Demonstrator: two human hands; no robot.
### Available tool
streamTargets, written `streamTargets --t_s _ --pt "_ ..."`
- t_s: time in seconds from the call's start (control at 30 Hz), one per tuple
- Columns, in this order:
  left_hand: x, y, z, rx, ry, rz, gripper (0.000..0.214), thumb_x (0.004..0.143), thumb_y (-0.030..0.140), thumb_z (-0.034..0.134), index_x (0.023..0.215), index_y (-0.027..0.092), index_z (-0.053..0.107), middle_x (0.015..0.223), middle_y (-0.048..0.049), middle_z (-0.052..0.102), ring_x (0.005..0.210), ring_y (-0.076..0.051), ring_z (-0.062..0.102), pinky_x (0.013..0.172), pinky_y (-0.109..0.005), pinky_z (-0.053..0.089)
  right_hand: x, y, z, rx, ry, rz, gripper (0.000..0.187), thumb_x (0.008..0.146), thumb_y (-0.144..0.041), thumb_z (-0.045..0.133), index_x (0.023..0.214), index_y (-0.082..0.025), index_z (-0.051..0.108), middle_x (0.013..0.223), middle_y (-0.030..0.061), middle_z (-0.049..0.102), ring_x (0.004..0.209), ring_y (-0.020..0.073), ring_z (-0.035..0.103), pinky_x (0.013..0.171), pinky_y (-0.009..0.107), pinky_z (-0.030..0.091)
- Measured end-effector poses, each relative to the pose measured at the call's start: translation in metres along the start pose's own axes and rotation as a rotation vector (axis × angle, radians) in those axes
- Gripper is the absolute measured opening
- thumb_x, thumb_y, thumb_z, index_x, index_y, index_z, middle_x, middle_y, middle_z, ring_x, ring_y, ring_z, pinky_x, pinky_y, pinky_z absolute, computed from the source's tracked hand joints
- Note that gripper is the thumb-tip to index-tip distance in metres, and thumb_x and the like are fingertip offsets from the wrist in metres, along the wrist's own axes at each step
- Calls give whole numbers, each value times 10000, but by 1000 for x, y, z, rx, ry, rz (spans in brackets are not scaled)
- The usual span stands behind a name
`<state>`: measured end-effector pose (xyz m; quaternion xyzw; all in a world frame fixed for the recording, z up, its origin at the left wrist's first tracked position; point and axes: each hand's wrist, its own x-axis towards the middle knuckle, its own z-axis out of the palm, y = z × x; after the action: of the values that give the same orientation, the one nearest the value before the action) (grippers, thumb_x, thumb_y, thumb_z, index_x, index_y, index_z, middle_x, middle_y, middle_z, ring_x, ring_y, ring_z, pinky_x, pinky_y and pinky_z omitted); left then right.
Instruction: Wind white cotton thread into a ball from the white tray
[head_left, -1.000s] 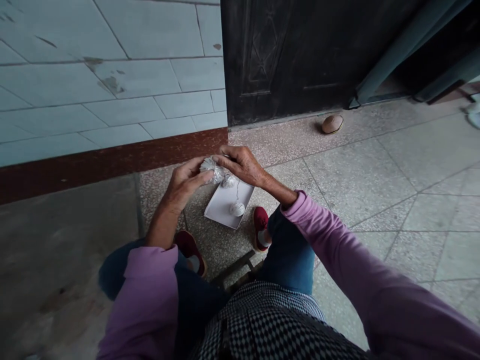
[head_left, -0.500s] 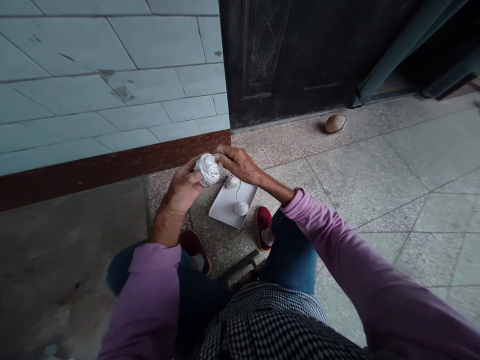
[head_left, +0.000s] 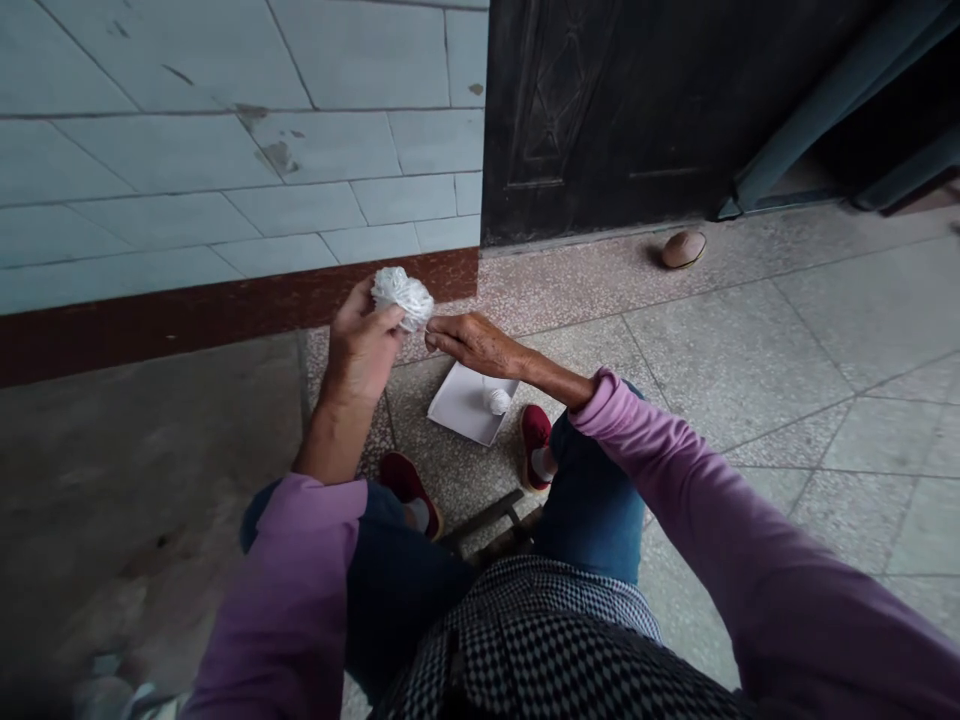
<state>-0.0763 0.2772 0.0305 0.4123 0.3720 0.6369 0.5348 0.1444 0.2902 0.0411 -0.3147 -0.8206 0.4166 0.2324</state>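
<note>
My left hand [head_left: 361, 345] is closed round a white ball of thread [head_left: 403, 294], held up above my knees. My right hand [head_left: 474, 343] sits just right of the ball, fingers pinched together at its lower edge, apparently on a strand too thin to see clearly. Below my hands a white tray [head_left: 461, 405] lies on the floor between my red shoes [head_left: 535, 442], with a smaller white thread ball [head_left: 498, 401] on it.
A low wooden stool [head_left: 491, 520] shows between my legs. A tiled wall with a dark red skirting [head_left: 187, 315] runs at left, a dark door [head_left: 615, 110] stands behind. A small brown rounded object [head_left: 683, 249] lies by the door's foot.
My left hand has lifted the thread ball up and turned it. My right hand has slid off the top of the ball to its right lower edge. The view shifted slightly.
</note>
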Motion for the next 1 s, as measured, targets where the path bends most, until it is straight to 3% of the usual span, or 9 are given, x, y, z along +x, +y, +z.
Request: streamTargets --t_s 0.1,0.2,0.3,0.4,0.57,0.7,0.8,0.87,1.0 --pt "3 1 -11 76 113 115 688 683 470 1175 1246 272 832 1293 -98 886 1199 -317 824 1048 -450 729 0 -12 6 29 -57 -46 360 1349 -293 671 996 -228 662 903 9 661 899 213 614 926 340 482" --pt "1 7 -23 244 171 150 682 665 431 1185 1235 265 848 1253 -69 904 1166 -315 832 1073 -449 723 9 -22 -2 96 33 -105 484 1389 -489 675 978 -235 655 920 19 667 904 215 605 917 347 510" --pt "-9 18 -30 357 70 56 636 678 386 1165 1227 249 874 1158 -68 902 1110 -334 850 1017 -459 735 22 -27 -16 122 195 -80 596 1373 -672 703 954 -249 668 938 38 680 924 227 597 911 365 533" --pt "-22 28 -28 252 -91 -62 618 694 377 1154 1233 223 894 1129 -98 899 1094 -338 866 987 -448 752 32 -27 -19 129 267 8 663 1346 -723 745 873 -272 632 875 36 644 902 232 575 872 373 528" --pt "-33 34 -19 -21 -105 -172 523 654 308 1095 1101 227 836 1113 -92 877 1023 -300 857 866 -408 771 39 -22 1 163 255 45 669 1371 -665 723 859 -275 540 839 -1 555 883 208 523 828 341 489" --pt "-27 28 -25 -45 9 -79 520 686 338 1094 1075 264 758 1133 -65 861 1080 -276 850 898 -369 748 41 -22 16 123 127 28 556 1408 -448 676 902 -243 573 856 -18 565 866 189 539 839 317 450" --pt "-18 18 -38 -1 117 0 564 743 427 1117 1125 286 726 1148 -45 850 1095 -257 835 900 -350 703 35 -30 25 40 -34 34 381 1360 -215 680 980 -222 642 908 -3 649 881 200 604 884 326 452" --pt "-14 11 -45 84 192 54 626 747 436 1149 1177 286 720 1161 -18 841 1091 -236 816 929 -344 675 30 -37 26 25 -94 30 321 1333 -160 692 1018 -221 671 951 15 706 903 212 644 910 334 474" --pt "-12 5 -47 313 229 114 711 695 470 1210 1242 249 815 1185 -33 883 1086 -251 808 948 -354 660 24 -47 7 50 -5 -7 342 1348 -218 716 1007 -232 694 977 34 736 934 224 659 937 342 511"
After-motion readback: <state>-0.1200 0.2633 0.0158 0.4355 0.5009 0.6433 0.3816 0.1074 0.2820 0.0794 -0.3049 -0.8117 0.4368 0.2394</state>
